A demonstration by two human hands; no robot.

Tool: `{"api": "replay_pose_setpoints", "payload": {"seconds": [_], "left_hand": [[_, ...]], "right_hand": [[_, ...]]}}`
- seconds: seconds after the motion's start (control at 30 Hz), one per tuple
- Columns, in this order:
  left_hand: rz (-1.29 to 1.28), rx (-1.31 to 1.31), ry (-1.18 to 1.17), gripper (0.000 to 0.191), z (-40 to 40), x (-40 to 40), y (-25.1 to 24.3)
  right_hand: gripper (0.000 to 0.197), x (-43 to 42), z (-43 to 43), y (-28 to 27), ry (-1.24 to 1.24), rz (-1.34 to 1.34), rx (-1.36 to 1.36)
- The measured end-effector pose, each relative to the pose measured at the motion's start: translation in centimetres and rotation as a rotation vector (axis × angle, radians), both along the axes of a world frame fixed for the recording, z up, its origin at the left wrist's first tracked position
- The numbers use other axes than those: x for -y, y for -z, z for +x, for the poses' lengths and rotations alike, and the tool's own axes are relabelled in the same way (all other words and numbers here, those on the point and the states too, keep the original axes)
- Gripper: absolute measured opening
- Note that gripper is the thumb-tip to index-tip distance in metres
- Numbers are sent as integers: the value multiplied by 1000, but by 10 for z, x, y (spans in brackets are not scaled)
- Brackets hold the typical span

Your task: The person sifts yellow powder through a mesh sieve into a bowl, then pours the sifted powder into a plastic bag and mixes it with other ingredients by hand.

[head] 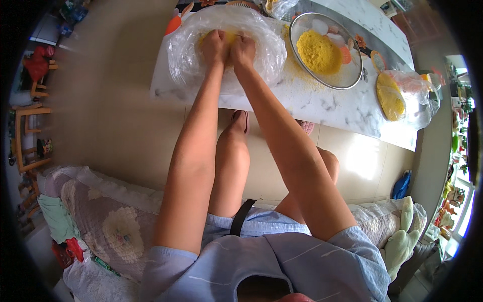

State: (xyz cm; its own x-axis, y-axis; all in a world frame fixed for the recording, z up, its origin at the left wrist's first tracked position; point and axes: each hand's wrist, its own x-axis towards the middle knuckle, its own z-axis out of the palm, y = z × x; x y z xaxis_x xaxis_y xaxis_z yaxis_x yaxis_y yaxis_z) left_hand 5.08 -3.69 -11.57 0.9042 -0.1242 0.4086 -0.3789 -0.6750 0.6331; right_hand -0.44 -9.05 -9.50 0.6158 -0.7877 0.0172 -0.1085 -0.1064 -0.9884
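My left hand (215, 47) and my right hand (243, 49) are close together inside a wide-spread clear plastic bag (181, 56) on the table. Both are curled over yellow meal (231, 37), some of which shows between them. The fingertips are hidden below the knuckles, so what each hand grips cannot be seen. To the right stands a round metal-rimmed vessel (360, 70), apparently a fine mesh sieve. A heap of crumbly yellow meal (319, 53) lies in it. Yellow crumbs (298, 75) are scattered on the tabletop between bag and sieve.
The marble-patterned table (260, 100) ends just on my side of the bag. At its right end lies a plastic bag of yellow meal (390, 98). Another clear bag (279, 7) sits at the far edge. A quilted sofa cover (113, 222) is around me.
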Motion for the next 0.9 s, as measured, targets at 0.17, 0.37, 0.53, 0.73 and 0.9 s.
{"api": "replay_pose_setpoints", "payload": {"seconds": [0.17,0.37,0.53,0.73,0.9], "left_hand": [[-574,-242,63,31,-17,-3,-15],[-1467,-528,40,36,-34,-5,-31],[-1424,-501,23,40,-54,-18,-47],[-1447,-447,149,41,-85,2,-100],[-1312,-389,293,40,-87,73,-143]], "right_hand": [[34,-9,12,-8,72,808,30],[33,-10,9,-1,-43,1187,560],[22,-27,-19,-37,-178,1151,486],[24,-9,-53,-99,-231,1147,573],[21,65,-66,-132,-274,1041,685]]}}
